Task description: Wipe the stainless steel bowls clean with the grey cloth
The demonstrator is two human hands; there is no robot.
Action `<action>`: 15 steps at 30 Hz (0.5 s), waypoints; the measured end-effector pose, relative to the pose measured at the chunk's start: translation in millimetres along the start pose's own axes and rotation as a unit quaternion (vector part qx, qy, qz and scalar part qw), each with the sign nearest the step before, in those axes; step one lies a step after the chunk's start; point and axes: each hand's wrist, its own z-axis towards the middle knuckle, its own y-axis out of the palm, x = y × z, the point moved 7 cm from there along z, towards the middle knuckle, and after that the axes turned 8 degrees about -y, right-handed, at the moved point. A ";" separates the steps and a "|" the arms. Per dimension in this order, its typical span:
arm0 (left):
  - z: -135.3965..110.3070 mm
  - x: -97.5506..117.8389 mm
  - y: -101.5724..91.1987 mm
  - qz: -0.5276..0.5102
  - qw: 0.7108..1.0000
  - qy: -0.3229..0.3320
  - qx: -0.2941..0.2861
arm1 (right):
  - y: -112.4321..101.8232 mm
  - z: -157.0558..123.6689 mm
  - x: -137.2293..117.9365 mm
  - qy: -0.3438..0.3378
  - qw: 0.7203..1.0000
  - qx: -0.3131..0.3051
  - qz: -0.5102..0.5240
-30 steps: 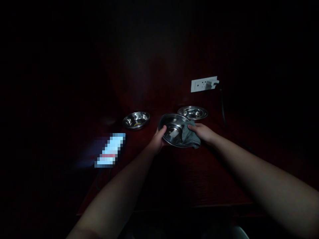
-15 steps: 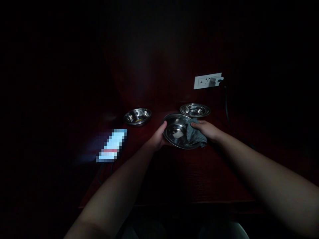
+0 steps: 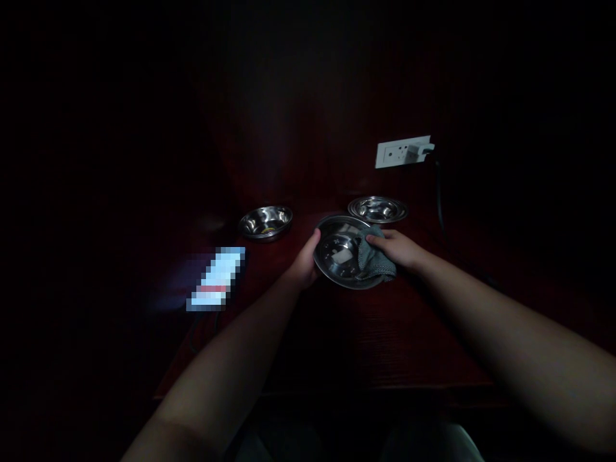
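Note:
A shiny metal bowl [image 3: 337, 256] is tilted toward me above the dark red table. My left hand [image 3: 305, 262] grips its left rim, thumb on the edge and the other fingers hidden underneath. In my right hand [image 3: 397, 247] is a grey-green cloth [image 3: 376, 256], pressed over the bowl's right rim; the thumb lies on the cloth and the other fingers are hidden. A pale patch, perhaps a label or a reflection, shows on the bowl's bottom.
Another metal bowl [image 3: 266, 223] with something yellow in it stands back left. Stacked metal dishes [image 3: 378, 209] sit back right. A lit, pixelated screen [image 3: 217, 279] lies at left with a cable. A white wall socket [image 3: 403, 153] holds a plug with a dark cord [image 3: 439, 196].
The bowl has tipped slightly more toward me between my hands. Both hands keep their holds, and the cloth has shifted a little left. The view has moved slightly.

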 end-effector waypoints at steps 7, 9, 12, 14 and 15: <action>-1.2 2.5 3.5 -0.012 1.000 0.011 -0.007 | -1.2 1.1 0.2 -0.006 1.000 -0.003 -0.015; -1.1 2.2 3.5 -0.011 1.000 0.008 -0.007 | -1.5 1.2 0.6 -0.006 1.000 -0.002 -0.015; -1.0 1.5 3.7 -0.010 1.000 0.002 -0.009 | -1.5 1.9 1.9 -0.006 1.000 -0.004 -0.012; -1.0 1.8 3.8 -0.014 1.000 0.004 -0.008 | -1.4 2.6 2.9 -0.006 1.000 -0.008 -0.014; -1.1 2.1 4.1 -0.016 1.000 0.006 -0.010 | -1.6 2.8 3.3 -0.005 1.000 -0.009 -0.018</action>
